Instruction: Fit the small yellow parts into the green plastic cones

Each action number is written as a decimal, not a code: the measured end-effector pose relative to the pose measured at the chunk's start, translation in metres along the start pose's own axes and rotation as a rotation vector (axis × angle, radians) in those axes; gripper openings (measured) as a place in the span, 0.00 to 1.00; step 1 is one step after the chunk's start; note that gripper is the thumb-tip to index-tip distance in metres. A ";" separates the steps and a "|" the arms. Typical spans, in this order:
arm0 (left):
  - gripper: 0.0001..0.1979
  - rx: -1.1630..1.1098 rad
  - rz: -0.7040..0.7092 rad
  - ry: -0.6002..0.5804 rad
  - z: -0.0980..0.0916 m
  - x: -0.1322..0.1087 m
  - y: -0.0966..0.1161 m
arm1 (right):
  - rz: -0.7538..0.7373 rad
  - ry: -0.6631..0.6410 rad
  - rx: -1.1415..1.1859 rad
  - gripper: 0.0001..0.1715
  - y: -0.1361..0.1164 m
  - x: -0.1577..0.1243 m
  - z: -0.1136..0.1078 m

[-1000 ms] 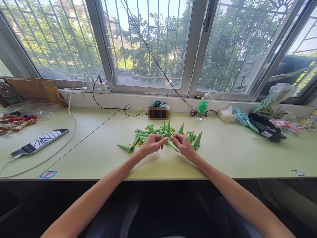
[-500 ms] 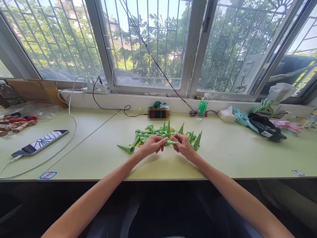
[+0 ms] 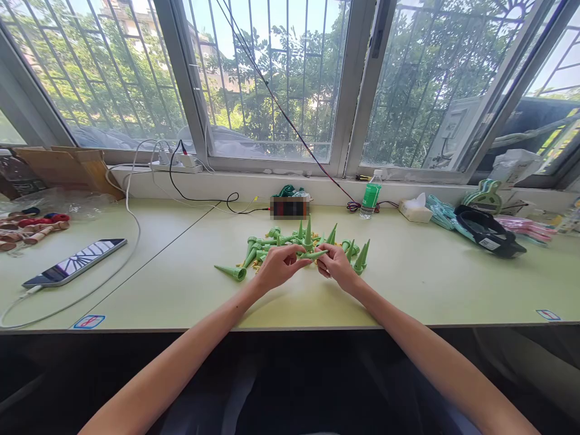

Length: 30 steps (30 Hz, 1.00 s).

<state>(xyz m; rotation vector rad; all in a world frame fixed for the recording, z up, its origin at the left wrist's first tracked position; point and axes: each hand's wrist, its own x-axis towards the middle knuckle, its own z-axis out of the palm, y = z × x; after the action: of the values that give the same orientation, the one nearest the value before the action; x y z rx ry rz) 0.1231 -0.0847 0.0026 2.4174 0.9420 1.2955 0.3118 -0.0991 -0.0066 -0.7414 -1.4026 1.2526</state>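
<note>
My left hand (image 3: 280, 266) and my right hand (image 3: 336, 266) meet over the table's middle, holding a green plastic watering spike (image 3: 313, 255) between them. The spike lies nearly level, its tip toward the right. Left thumb and fingers pinch its wide end; the right fingers close round the pointed part and partly cover it. Just behind them is a pile of similar green spikes (image 3: 254, 249), some standing point up, with small yellow pieces (image 3: 260, 258) among them. One loose spike (image 3: 231, 272) lies left of the pile, and others (image 3: 361, 258) stand by my right hand.
A phone (image 3: 75, 263) with a white cable lies at left, near wooden-handled items (image 3: 36, 229). Along the back are a blurred dark box (image 3: 289, 208), a green-labelled bottle (image 3: 371, 194), tissues (image 3: 415, 210) and a black strap (image 3: 489, 232). The table's front edge (image 3: 308, 328) runs below my forearms.
My left fingers have lifted and spread wider round the spike's wide end, and the spike has tilted slightly upward to the right. The pile looks the same.
</note>
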 end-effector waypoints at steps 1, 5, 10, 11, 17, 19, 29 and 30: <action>0.15 0.008 0.005 -0.003 0.000 0.000 -0.001 | 0.004 -0.008 -0.011 0.19 0.001 0.000 0.000; 0.17 0.016 0.007 -0.031 0.001 0.000 0.000 | 0.024 -0.030 -0.036 0.19 0.002 -0.001 -0.001; 0.26 -0.041 -0.053 -0.119 0.000 0.002 0.007 | -0.011 -0.045 -0.115 0.22 0.004 -0.001 -0.002; 0.27 -0.067 -0.076 -0.137 -0.001 0.002 0.008 | -0.019 -0.051 -0.126 0.22 0.005 -0.001 -0.002; 0.28 -0.295 -0.231 -0.259 -0.003 0.004 0.009 | -0.062 -0.081 -0.171 0.21 0.007 -0.003 -0.003; 0.28 -0.340 -0.280 -0.310 -0.004 0.004 0.008 | -0.067 -0.090 -0.187 0.21 0.006 -0.003 -0.003; 0.23 -0.022 0.003 -0.049 -0.002 0.001 0.008 | 0.001 -0.101 -0.090 0.22 0.004 -0.001 -0.002; 0.19 -0.009 0.035 -0.035 -0.002 0.000 0.008 | 0.013 -0.098 -0.068 0.22 0.003 -0.001 -0.001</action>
<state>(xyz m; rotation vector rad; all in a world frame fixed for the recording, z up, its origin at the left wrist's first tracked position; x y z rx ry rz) 0.1249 -0.0909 0.0073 2.4514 0.8869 1.2621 0.3130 -0.0992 -0.0095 -0.7453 -1.5283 1.2710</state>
